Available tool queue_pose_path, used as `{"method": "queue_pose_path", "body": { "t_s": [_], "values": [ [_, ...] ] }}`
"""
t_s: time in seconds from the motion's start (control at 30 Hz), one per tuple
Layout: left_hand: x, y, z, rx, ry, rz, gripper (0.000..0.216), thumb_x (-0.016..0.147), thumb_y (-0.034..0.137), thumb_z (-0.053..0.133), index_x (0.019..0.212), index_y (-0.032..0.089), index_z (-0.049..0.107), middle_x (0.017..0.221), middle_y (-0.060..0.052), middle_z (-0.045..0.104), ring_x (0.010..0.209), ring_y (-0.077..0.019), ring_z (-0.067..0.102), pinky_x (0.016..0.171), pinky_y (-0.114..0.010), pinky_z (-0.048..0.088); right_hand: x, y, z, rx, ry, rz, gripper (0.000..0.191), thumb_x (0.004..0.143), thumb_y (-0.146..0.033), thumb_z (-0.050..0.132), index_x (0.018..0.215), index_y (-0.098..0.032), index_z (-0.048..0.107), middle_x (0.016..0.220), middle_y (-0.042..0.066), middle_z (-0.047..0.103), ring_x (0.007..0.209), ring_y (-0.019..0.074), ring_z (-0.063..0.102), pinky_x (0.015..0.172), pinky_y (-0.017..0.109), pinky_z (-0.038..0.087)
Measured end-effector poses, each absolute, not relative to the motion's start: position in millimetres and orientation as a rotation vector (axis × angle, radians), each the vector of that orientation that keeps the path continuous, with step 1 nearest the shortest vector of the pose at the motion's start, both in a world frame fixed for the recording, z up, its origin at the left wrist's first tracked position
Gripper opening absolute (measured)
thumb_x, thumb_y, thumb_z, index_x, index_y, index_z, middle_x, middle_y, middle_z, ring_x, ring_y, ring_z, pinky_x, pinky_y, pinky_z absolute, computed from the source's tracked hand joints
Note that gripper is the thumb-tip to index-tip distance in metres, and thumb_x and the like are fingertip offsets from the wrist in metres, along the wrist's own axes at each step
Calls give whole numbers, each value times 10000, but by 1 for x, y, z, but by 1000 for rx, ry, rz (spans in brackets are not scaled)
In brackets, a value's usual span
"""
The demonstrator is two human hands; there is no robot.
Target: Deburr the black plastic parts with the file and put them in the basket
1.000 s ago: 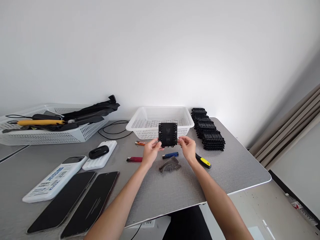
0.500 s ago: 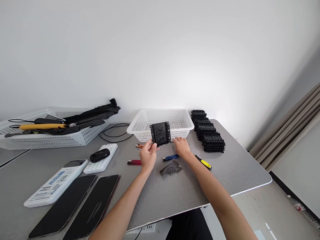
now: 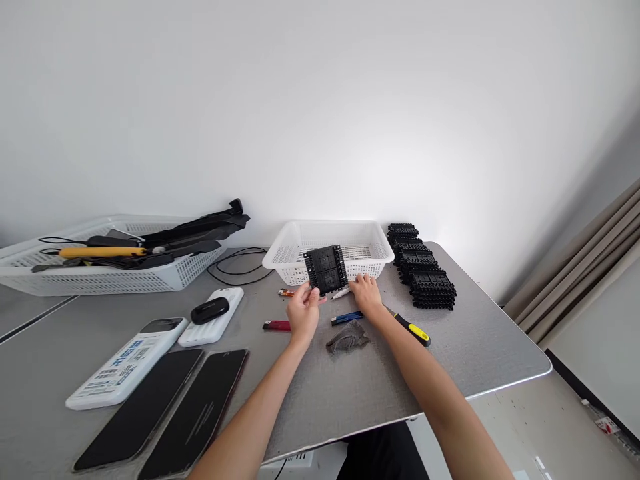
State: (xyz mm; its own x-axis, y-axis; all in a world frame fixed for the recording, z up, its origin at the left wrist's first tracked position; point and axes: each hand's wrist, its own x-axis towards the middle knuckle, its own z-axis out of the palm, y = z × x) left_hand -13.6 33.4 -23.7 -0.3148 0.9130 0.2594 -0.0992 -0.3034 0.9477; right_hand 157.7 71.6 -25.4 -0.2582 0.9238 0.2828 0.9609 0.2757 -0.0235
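My left hand [image 3: 303,312] grips the lower left edge of a black ribbed plastic panel [image 3: 326,269] with toothed sides, raised and tilted in front of the white basket. My right hand [image 3: 366,293] is low over the table, its fingers closed at the right end of a white marker pen [image 3: 341,293]; the fingertips are partly hidden. Just below lies a blue box cutter blade case [image 3: 347,318], with a crumpled grey cloth [image 3: 349,337] nearer me. A yellow and black handled tool [image 3: 413,330] rests partly behind my right forearm.
An openwork white basket [image 3: 273,257] stands against the wall, with stacks of black panels [image 3: 433,289] at its right. On the left are a basket of tools [image 3: 195,272], power banks [image 3: 125,363], a black case [image 3: 210,310] and two phones [image 3: 195,413]. Red [image 3: 277,325] and orange [image 3: 286,292] small items lie nearby.
The white marker pen now shows beside my right fingers. The panel in my left hand has tilted slightly. The whole view has shifted a little, moving the table things rightward.
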Motion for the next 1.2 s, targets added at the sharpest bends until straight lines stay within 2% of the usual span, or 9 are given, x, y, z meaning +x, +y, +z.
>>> {"method": "queue_pose_path", "body": {
  "t_s": [0.17,0.3,0.47,0.6,0.73,0.83,0.97,1.1,1.2],
  "values": [
    [-13,31,-17,1072,1126,1761,596,679,559,751,1090,142,639,896,-75,719,703,-231,710,735,-417,609,168,58,-20,-1661,-2227,-174,275,967,-129,400,1168,-190,577,1225,133,581,1084,259,489,916,382,371],
    [-9,28,-11,965,1077,1823,642,652,554,777,1111,133,624,848,-50,688,718,-206,685,681,-394,632,183,37,-16,-1678,-2073,-100,200,978,-204,400,1105,-168,550,1057,120,640,956,240,556,815,353,412],
    [-4,24,-10,971,1053,1789,634,649,539,787,1108,129,634,838,-46,675,713,-196,665,659,-393,634,196,13,-16,-1244,-1558,431,277,930,-375,472,1143,-214,399,838,-5,609,614,141,528,591,270,415],
    [-2,24,-13,1065,1040,1739,607,644,566,774,1056,135,659,785,-34,661,665,-185,641,638,-378,619,198,8,-13,-934,-1260,751,299,886,-414,536,1072,-263,358,791,-50,601,533,96,501,528,227,420],
    [-2,24,-16,1154,1038,1661,605,652,583,759,1062,147,670,819,-52,693,665,-198,649,639,-374,608,201,6,-4,-836,-1163,825,233,858,-372,547,1037,-232,492,896,26,694,615,128,605,598,272,484],
    [-1,23,-17,1186,1040,1608,605,645,581,765,1058,149,672,856,-63,711,673,-204,657,643,-376,605,204,4,0,-770,-1112,833,274,824,-321,555,1072,-207,575,1032,85,721,790,199,692,741,352,524],
    [0,23,-18,1196,1050,1569,625,630,599,769,1044,143,668,863,-68,718,659,-208,666,648,-383,602,207,5,0,-687,-1037,848,349,783,-276,548,1110,-193,635,1053,96,736,907,248,713,874,437,514],
    [0,24,-20,1204,1049,1561,657,611,614,777,1050,137,668,799,-48,702,637,-201,655,624,-374,603,208,6,1,-676,-1021,845,395,768,-248,519,1121,-184,684,1052,95,742,945,263,715,913,464,504],
    [0,25,-21,1204,1056,1552,701,604,626,775,1080,125,662,785,-47,700,635,-197,650,610,-366,603,206,4,5,-733,-1018,812,379,792,-293,557,1131,-176,681,1039,108,746,977,280,707,873,448,522]
  ]
}}
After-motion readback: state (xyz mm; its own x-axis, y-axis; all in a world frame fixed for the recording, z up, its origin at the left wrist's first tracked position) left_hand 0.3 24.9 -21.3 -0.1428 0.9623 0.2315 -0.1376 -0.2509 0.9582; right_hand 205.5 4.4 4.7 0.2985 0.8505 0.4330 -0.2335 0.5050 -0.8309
